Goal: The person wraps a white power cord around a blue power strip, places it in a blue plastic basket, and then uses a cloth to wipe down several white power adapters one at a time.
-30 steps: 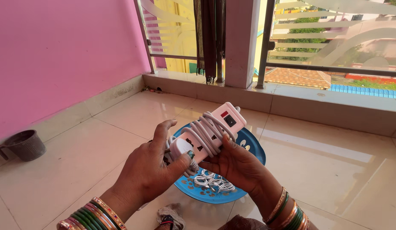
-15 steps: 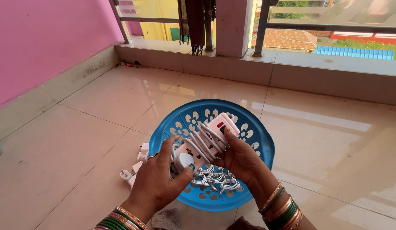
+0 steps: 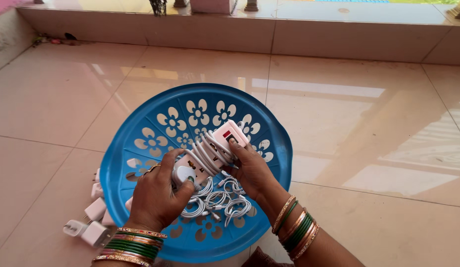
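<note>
My two hands hold a white power strip (image 3: 229, 134) with its white cord wound around it, just above a round blue plastic basket (image 3: 141, 118) with flower-shaped cut-outs. My left hand (image 3: 155, 195) grips the near end, its thumb on the white round plug (image 3: 182, 174). My right hand (image 3: 250, 170) clasps the strip's right side, fingertips by the red switch. Several coiled white cables (image 3: 220, 201) lie in the basket below my hands.
Several white charger adapters (image 3: 91, 222) lie on the tiled floor at the basket's left edge. A low ledge (image 3: 269, 32) runs along the far side of the floor. Small litter (image 3: 51, 39) sits in the far left corner.
The view has tilted down from the railing and pink wall to the floor. My hands with the power strip have come lower, close over the blue basket.
</note>
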